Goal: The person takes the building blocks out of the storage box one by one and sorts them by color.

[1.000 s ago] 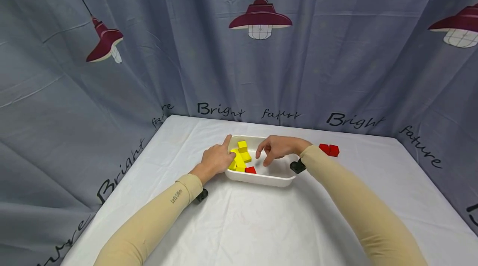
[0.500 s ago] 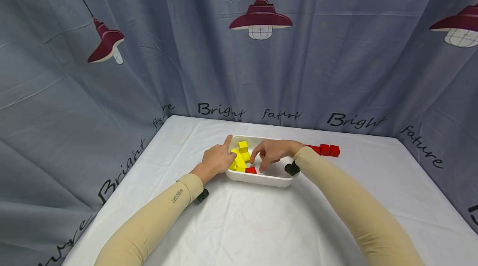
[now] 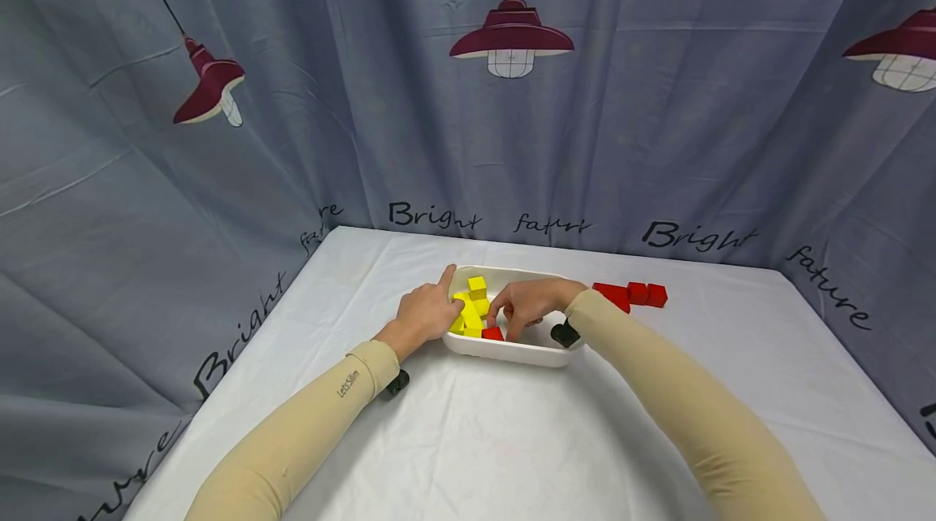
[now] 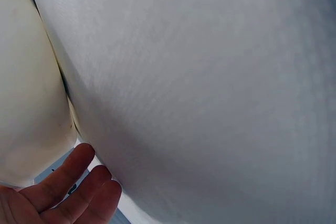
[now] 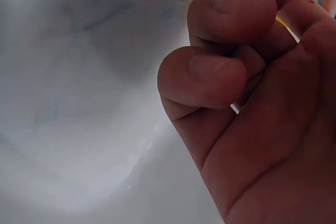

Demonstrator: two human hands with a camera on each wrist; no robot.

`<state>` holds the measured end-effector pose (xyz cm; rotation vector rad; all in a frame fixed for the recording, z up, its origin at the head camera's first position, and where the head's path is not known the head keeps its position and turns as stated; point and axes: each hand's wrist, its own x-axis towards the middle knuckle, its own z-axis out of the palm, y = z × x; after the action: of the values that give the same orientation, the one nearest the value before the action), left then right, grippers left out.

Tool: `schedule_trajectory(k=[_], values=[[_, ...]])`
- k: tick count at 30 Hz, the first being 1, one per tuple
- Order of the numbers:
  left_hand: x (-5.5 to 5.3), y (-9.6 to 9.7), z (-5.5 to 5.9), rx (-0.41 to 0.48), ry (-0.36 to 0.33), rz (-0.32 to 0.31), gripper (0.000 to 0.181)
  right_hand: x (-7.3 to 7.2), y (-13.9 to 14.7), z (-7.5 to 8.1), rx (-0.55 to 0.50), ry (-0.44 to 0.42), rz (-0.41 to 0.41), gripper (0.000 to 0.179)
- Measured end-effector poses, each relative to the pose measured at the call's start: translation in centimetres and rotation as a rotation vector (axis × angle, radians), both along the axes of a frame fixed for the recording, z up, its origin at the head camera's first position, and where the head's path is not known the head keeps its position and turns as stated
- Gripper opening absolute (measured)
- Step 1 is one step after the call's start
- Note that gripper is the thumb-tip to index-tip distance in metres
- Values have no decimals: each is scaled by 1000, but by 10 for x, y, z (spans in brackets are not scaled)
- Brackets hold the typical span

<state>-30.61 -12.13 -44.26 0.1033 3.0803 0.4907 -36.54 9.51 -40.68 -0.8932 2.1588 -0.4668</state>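
Observation:
A white tray (image 3: 504,351) holds several yellow blocks (image 3: 471,316) at its left end and a red block (image 3: 493,334) near the front wall. My left hand (image 3: 426,311) grips the tray's left rim, thumb over the inside; in the left wrist view its fingers (image 4: 79,182) lie along the outer side. My right hand (image 3: 539,301) reaches down into the tray, thumb and index finger spread close to the red block, with a gap between them. The right wrist view shows its other fingers (image 5: 210,80) curled toward the palm, over the bare tray bottom (image 5: 89,114).
Behind the right forearm, to the right of the tray, red blocks (image 3: 638,293) lie in a row on the white tablecloth (image 3: 475,440). A grey curtain (image 3: 409,123) with printed lamps and lettering hangs along the table's back and sides.
My right hand has moved left and lower inside the tray, up to the red block. Its forearm has uncovered more red blocks on the right. The left hand stays on the rim.

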Motion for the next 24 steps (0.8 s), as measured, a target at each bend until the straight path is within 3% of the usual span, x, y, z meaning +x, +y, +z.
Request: schedule_trajectory(k=[12,24], values=[[0,0,1,14,-3,-3,71,3,-6,-1,61,31,-25,29],[0,0,0,16,2,-6,71,3,-2,1,42,72,-23,27]])
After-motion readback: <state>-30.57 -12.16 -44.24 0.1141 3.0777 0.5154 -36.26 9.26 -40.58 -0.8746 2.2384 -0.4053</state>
